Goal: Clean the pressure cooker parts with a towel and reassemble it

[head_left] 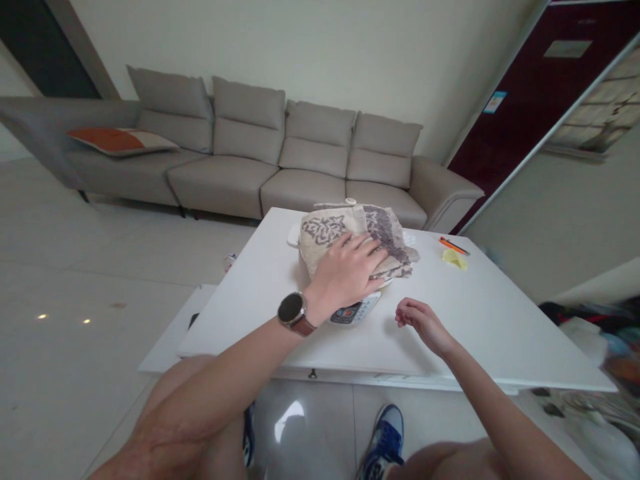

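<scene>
A beige towel (325,230) with a grey-brown pattern lies draped over a white appliance with a control panel (356,311), which looks like a rice cooker. Most of the appliance is hidden under the cloth; a white part (294,235) sticks out at its left side. My left hand (350,270) lies on top of the towel, fingers spread and stretched out. To the right of the appliance, my right hand (421,324) hovers over the white table (480,333) with its fingers curled in. Nothing shows between them.
An orange pen-like item (453,246) and a yellow piece (454,259) lie at the table's back right. Behind the table stands a long grey sofa (225,173) with an orange and white cushion (120,141). Various items (580,333) are piled at the far right.
</scene>
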A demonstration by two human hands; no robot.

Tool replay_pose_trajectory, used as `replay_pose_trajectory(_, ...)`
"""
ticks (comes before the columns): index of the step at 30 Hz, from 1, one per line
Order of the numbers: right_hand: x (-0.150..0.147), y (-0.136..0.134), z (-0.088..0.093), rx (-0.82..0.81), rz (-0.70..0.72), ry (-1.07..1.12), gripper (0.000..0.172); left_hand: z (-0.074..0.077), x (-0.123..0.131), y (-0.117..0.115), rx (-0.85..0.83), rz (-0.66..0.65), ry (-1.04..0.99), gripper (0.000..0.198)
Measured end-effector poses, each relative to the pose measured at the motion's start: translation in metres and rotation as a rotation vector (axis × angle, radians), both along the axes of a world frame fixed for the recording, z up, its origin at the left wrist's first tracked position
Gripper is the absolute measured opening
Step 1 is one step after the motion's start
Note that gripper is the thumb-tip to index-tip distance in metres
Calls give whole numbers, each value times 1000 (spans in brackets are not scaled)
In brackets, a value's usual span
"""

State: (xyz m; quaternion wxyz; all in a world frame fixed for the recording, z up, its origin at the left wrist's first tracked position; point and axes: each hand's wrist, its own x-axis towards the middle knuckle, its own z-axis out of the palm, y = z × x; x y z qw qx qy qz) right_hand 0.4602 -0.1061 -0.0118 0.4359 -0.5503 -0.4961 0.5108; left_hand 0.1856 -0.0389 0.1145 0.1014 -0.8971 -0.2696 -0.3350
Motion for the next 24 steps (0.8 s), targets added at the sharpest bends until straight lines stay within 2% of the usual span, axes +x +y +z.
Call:
replay_pose_trajectory(3, 2, 0, 1, -11, -5, -11, 22, -10, -15, 9, -36, 38, -155, 40)
replay_pose_trajectory(8, 3, -8, 6, -9, 3, -2, 22, -41, -51, 38, -118, 150, -570, 43)
replay_pose_trajectory(12, 7, -13, 9, 0, 9, -9, 20, -61, -73, 65, -341, 214, -979, 39)
replay_pose_trajectory(15, 9, -12, 11, 17, 6, 2, 20, -68, -82, 77, -495, 269, -1169, 38)
replay_pose_trajectory(17, 9, -10, 13, 23, 4, 11, 19, -68, -85, 78, -539, 285, -1210, 37)
replay_pose_trajectory(19, 7, -8, 14, 21, 7, 11, 20, -68, -87, 75, -538, 280, -1168, 37)
replay_pose_trajectory(24, -3, -3, 15, 10, 17, -21, 27, -76, -87, 72, -424, 338, -1000, 37)
